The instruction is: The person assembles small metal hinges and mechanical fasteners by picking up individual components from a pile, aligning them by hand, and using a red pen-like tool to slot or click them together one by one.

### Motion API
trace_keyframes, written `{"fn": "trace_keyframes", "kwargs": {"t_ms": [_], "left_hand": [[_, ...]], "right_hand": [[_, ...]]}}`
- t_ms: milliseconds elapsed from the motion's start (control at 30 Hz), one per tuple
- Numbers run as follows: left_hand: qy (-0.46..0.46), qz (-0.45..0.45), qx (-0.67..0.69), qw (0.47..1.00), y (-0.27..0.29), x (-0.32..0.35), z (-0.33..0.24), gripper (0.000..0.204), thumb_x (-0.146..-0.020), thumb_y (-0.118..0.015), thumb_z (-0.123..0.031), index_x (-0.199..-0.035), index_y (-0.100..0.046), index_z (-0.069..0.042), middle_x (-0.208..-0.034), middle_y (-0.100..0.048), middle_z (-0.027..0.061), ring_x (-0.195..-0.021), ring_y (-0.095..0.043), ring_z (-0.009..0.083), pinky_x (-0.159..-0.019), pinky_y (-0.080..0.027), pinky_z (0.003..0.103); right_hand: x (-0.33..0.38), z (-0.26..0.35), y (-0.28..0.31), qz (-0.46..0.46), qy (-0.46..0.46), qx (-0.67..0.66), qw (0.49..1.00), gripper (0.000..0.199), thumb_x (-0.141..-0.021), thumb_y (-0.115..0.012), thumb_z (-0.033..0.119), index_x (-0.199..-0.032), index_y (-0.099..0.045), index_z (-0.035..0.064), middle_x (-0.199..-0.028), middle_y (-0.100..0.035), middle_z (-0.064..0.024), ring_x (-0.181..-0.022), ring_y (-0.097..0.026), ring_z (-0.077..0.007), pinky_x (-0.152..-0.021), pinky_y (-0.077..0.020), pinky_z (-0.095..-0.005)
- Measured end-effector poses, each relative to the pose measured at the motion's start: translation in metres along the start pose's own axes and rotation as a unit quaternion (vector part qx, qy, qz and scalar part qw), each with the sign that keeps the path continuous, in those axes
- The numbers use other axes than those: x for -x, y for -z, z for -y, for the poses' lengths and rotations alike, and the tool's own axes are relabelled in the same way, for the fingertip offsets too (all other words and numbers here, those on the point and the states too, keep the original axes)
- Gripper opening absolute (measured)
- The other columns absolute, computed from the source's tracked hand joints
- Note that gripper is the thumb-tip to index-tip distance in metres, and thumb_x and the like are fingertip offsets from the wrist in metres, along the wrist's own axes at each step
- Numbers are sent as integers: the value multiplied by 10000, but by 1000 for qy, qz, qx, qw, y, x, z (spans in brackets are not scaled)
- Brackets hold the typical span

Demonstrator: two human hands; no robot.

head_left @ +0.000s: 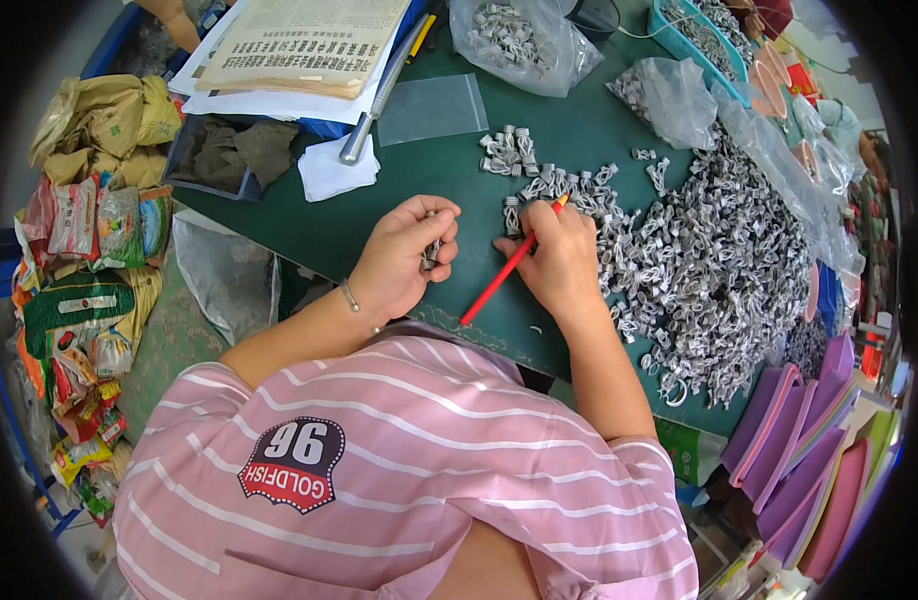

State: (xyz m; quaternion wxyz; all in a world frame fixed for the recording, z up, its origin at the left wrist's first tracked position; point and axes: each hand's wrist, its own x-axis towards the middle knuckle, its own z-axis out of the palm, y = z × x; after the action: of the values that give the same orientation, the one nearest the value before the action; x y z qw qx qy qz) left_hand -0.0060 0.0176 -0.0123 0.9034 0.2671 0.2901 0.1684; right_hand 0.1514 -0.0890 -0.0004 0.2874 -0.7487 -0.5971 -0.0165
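Note:
My left hand (404, 252) is curled over the near part of the table, its fingers closed round a few small grey metal looped parts (431, 245). A red pen (509, 262) with a yellow tip end slants through my right hand (559, 258), its other end pointing toward me. The right fingertips bend down at the edge of a big heap of the same looped parts (719, 260); what they touch is partly hidden. Just beyond the right hand lies a small separate cluster of parts (509, 150).
On the green table (279, 220) lie a flat clear bag (432, 108), papers (299, 50), a metal-barrelled tool (374, 115) and a bin with grey cloth (229, 155). Filled plastic bags (524, 45) and a turquoise basket (699, 40) stand farther back. Purple trays (789, 450) are at right.

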Motion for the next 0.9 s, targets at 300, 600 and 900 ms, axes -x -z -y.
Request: {"fn": "trace_keyframes", "kwargs": {"t_ms": [300,600,900], "left_hand": [[-32,29,-183,982,-12,5,1,215,-819,-584,-54,-1008,-510,18,-737,-483,19,-531,-436,43,-416,-340,172],[-302,146,-402,852,-22,10,3,183,-706,-679,13,-874,-616,-22,-804,-564,42,-676,-511,92,-584,-391,204],[-18,85,-16,996,-9,14,-3,200,-859,-550,-111,-1035,-564,-17,-775,-544,39,-569,-430,58,-484,-345,181]], "right_hand": [[13,8,0,-27,-203,-546,812,244,-794,-552,-85,-718,-357,40,-825,-581,-131,-669,-591,-157,-602,-495,-245],[35,-1,-10,-20,-119,-680,723,279,-739,-601,-111,-730,-381,60,-923,-575,-168,-819,-575,-177,-729,-490,-282],[-3,-12,16,-10,-78,-536,841,243,-777,-631,51,-745,-390,54,-935,-610,-182,-816,-575,-177,-709,-455,-269]]}}
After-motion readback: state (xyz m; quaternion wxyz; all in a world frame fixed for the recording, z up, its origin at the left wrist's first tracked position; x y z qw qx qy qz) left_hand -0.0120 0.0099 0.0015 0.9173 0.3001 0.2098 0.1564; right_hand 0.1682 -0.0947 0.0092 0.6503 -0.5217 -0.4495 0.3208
